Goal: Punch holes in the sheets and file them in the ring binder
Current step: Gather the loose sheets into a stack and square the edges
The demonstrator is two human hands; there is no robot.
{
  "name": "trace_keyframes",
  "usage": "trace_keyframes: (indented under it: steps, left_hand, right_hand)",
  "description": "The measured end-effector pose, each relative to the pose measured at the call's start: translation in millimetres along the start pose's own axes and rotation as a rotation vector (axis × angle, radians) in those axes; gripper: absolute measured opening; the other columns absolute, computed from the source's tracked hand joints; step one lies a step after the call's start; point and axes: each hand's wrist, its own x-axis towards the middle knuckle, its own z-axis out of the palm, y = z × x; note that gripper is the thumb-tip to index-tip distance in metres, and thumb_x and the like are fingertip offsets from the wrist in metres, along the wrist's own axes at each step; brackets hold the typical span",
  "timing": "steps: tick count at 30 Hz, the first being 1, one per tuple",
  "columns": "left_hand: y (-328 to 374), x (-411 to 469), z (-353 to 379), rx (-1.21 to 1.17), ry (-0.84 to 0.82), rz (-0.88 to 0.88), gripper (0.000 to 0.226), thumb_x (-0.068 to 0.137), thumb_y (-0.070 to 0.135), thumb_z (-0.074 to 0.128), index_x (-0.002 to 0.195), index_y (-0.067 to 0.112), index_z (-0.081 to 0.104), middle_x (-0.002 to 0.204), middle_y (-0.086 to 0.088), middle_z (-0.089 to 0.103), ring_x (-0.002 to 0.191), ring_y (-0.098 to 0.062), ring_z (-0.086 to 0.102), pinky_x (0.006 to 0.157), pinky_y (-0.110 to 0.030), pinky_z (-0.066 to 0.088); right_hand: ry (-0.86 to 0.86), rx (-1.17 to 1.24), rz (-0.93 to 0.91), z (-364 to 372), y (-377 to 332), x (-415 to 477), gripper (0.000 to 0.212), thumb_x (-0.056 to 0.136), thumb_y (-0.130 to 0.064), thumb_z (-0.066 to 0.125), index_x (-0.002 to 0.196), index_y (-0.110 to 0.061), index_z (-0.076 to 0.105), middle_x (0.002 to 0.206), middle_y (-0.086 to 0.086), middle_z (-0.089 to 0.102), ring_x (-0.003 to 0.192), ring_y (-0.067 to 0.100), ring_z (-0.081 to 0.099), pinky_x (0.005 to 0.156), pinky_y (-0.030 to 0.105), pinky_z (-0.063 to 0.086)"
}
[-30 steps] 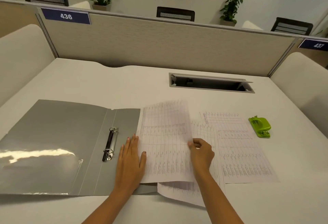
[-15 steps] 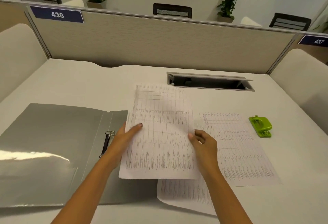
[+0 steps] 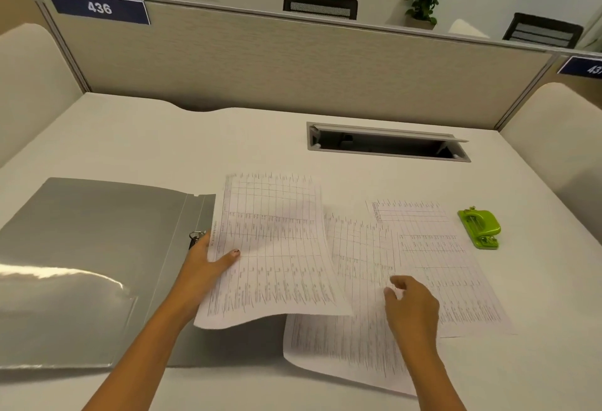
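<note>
A white desk (image 3: 163, 149) stands before a beige partition (image 3: 293, 68). The left hand (image 3: 205, 264) pinches the left edge of a printed sheet (image 3: 277, 247), thumb on top, holding it lifted just right of the open grey ring binder (image 3: 97, 247). The right hand (image 3: 412, 303), fingers loosely bent and gripping nothing, is over a second sheet (image 3: 342, 345); contact is unclear. To its right lie a third sheet (image 3: 439, 264) and, farther right, a green hole punch (image 3: 480, 228).
</note>
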Motion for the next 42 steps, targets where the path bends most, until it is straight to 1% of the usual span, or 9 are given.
trace_keyframes:
  steps: [8,14,17,22,25,30,33,37,42]
  left_hand:
    - [-6,-3,-3,-0.013,0.001,-0.042,0.041,0.087,0.018,0.065,0.124,0.03,0.05,0.112,0.0,0.067,0.092,-0.024,0.069,0.066,-0.036,0.057]
    - [-15,-3,-8,0.063,-0.051,-0.098,0.047,0.085,0.016,0.068,0.129,0.023,0.051,0.115,-0.004,0.068,0.094,-0.024,0.069,0.078,-0.047,0.057]
    - [-18,-4,-10,0.032,-0.061,-0.121,0.054,0.084,0.015,0.069,0.134,0.023,0.048,0.12,-0.004,0.066,0.101,-0.027,0.067,0.088,-0.056,0.053]
    - [-17,-6,-13,0.001,-0.042,-0.103,0.052,0.086,0.011,0.066,0.134,0.02,0.048,0.121,-0.006,0.065,0.106,-0.03,0.064,0.092,-0.058,0.049]
    - [-16,-6,-13,-0.005,-0.016,-0.101,0.049,0.087,0.01,0.065,0.133,0.017,0.049,0.121,-0.007,0.065,0.107,-0.03,0.063,0.093,-0.057,0.049]
    - [-17,-6,-9,-0.039,-0.047,-0.101,0.049,0.086,0.014,0.066,0.132,0.023,0.05,0.121,-0.004,0.066,0.107,-0.027,0.065,0.093,-0.056,0.05]
    - [-13,-10,-2,-0.048,-0.041,-0.089,0.04,0.09,0.02,0.061,0.129,0.023,0.052,0.122,-0.004,0.065,0.106,-0.025,0.065,0.093,-0.053,0.05]
    - [-6,-14,6,-0.124,-0.004,-0.151,0.039,0.099,0.046,0.032,0.128,0.027,0.05,0.122,-0.002,0.061,0.109,-0.023,0.059,0.097,-0.045,0.046]
    - [-13,-10,6,-0.246,0.094,-0.28,0.061,0.096,0.057,0.024,0.134,0.019,0.053,0.126,-0.012,0.061,0.115,-0.031,0.058,0.1,-0.045,0.044]
  right_hand:
    - [-0.155,-0.537,0.21,-1,1,-27,0.079,0.074,-0.064,0.063,0.124,-0.009,0.038,0.127,0.015,0.041,0.113,0.029,0.046,0.086,0.035,0.048]
    - [-0.225,-0.41,0.288,3,-9,-24,0.088,0.071,-0.044,0.078,0.129,0.001,0.028,0.13,0.022,0.039,0.108,0.033,0.054,0.08,0.033,0.051]
    - [-0.185,-0.284,0.244,-2,-7,-20,0.069,0.079,-0.026,0.075,0.128,0.002,0.036,0.12,0.02,0.054,0.098,0.032,0.062,0.075,0.035,0.052]
    - [0.148,-0.192,-0.013,-30,-5,-19,0.017,0.086,-0.007,0.063,0.102,-0.002,0.064,0.091,0.016,0.069,0.075,0.031,0.064,0.066,0.034,0.051]
    - [0.359,-0.189,-0.171,-59,-27,-17,0.011,0.087,-0.003,0.061,0.096,0.001,0.066,0.081,0.016,0.066,0.067,0.033,0.061,0.06,0.029,0.04]
    - [0.508,0.039,-0.383,-98,-75,-28,0.015,0.088,-0.007,0.061,0.101,-0.001,0.068,0.086,0.014,0.069,0.067,0.026,0.059,0.068,0.029,0.047]
    - [0.41,0.256,-0.38,-106,-97,-29,0.016,0.088,-0.013,0.063,0.101,-0.006,0.069,0.087,0.002,0.065,0.072,0.019,0.059,0.068,0.021,0.044]
    - [0.067,0.407,-0.218,-70,-99,-14,0.02,0.087,-0.018,0.066,0.106,-0.014,0.068,0.093,-0.003,0.066,0.074,0.005,0.059,0.056,0.002,0.036]
    - [-0.257,0.428,-0.065,2,-75,-7,0.027,0.087,-0.019,0.065,0.114,-0.015,0.064,0.098,-0.004,0.063,0.091,0.015,0.063,0.071,0.018,0.046]
